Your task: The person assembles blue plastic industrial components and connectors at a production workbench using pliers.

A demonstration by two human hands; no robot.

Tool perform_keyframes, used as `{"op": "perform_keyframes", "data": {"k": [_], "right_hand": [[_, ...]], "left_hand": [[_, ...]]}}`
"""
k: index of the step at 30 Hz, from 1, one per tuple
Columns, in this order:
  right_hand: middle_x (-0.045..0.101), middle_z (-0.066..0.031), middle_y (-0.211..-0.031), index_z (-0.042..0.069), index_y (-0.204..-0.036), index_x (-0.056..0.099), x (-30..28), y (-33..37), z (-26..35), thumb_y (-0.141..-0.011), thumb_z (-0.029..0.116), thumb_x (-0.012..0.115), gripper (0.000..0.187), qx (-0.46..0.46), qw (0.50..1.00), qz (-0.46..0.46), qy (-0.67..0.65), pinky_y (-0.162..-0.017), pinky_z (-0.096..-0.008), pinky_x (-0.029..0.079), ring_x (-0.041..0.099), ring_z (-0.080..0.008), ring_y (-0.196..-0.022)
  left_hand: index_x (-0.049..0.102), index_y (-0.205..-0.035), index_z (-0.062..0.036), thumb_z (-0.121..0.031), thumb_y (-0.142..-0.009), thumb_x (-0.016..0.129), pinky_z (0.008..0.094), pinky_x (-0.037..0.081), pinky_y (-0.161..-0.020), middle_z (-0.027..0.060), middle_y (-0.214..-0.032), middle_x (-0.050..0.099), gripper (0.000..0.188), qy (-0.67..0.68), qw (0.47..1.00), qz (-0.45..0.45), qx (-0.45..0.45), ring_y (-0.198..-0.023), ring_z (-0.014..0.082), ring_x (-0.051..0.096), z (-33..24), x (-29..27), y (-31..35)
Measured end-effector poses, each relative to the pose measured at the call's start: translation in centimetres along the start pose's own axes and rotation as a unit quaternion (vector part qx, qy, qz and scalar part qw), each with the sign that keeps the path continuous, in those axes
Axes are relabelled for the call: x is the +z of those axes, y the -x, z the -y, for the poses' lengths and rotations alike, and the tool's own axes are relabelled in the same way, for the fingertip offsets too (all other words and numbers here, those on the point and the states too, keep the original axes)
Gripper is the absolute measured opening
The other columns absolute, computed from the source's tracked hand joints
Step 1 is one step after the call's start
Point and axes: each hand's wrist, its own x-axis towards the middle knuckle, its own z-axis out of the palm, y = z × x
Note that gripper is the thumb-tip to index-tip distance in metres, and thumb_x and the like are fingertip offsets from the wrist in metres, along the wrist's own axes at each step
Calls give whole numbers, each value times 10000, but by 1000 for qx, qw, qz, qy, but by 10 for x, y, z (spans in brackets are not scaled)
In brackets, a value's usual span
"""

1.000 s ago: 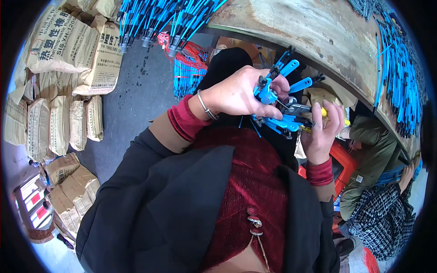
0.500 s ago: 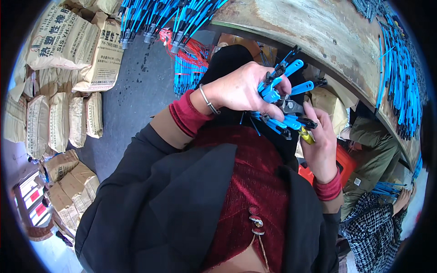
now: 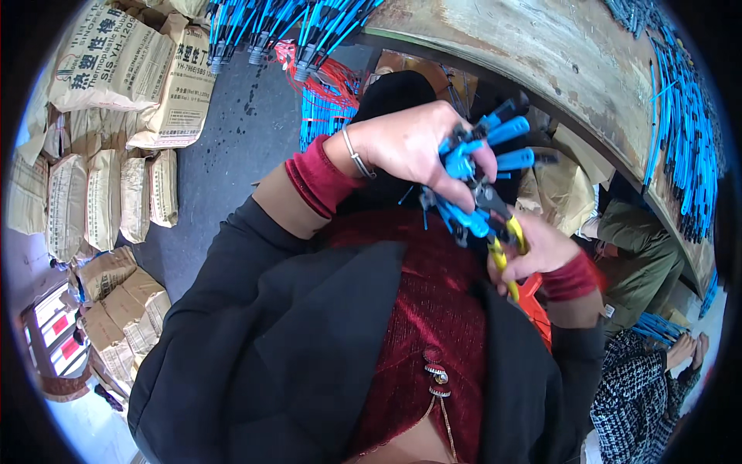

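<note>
My left hand (image 3: pixel 413 151) is closed around a bundle of bright blue plastic strips (image 3: pixel 461 162) with black parts on them; some strip ends fan out past the fingers. In my right hand (image 3: pixel 541 246) is a pair of pliers (image 3: pixel 497 251) with yellow handles. Its dark metal jaws lie against the bundle beside my left thumb, and the handles are spread apart. What exactly sits between the jaws is too small and blurred to make out.
A worn wooden table (image 3: pixel 541 54) runs along the far right, with many blue strips (image 3: pixel 684 147) piled on it. More blue bundles (image 3: pixel 301 27) hang over at the top. Paper sacks (image 3: pixel 104 62) are stacked at left. A co-worker's hands (image 3: pixel 684 352) are at lower right.
My right hand has swung down and turned, bringing the yellow handles into fuller view, now spread. The blue bundle has tilted a little in my left hand, which stays closed on it.
</note>
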Motion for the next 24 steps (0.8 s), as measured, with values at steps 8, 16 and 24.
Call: {"op": "perform_keyframes", "data": {"k": [8, 16, 24], "right_hand": [[577, -79, -856, -19, -1135, 492, 30, 7, 17, -669, 9, 719, 519, -59, 802, -373, 463, -646, -276, 502, 590, -146, -701], [573, -78, -912, -11, -1140, 494, 16, -2, 1, -691, 1, 685, 488, 41, 997, -65, 0, -648, -268, 490, 576, -127, -704], [615, -60, -826, 2, -1138, 495, 27, 10, 19, -721, 58, 707, 471, -77, 746, -395, 530, -609, -276, 488, 591, -132, -657]], "left_hand": [[661, -927, 3, -86, -592, 817, 291, 498, -702, 102, -838, 669, 380, -14, 996, -57, -71, -772, 183, 638, -1, -4, 5], [664, -918, -15, -106, -614, 809, 261, 481, -671, 56, -775, 649, 348, 63, 998, -15, -19, -719, 120, 599, 10, -7, 6], [664, -912, -24, -106, -626, 808, 244, 479, -672, 37, -772, 646, 330, 15, 993, -100, -58, -710, 93, 587, 1, -6, 9]]}}
